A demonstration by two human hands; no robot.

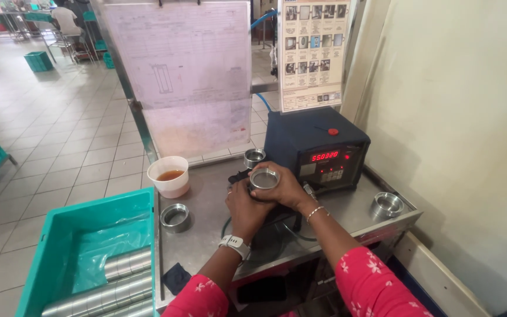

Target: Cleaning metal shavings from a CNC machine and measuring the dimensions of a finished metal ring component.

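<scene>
Steel worktop (206, 235) against a cream wall, tiled floor beyond; your right hand (286, 188) closes its fingers (274, 170) around a short metal ring (263, 178), just in front of the dark blue meter box (300, 141); your left hand (244, 208) cups it from below, fingers curled, contact partly hidden; judge the ring stiff, dense for its size, likely slick; grip the outer wall, not the thin rim; a matching ring (175, 216) lies left of your fingers, near a cup of amber liquid (169, 175).
</scene>
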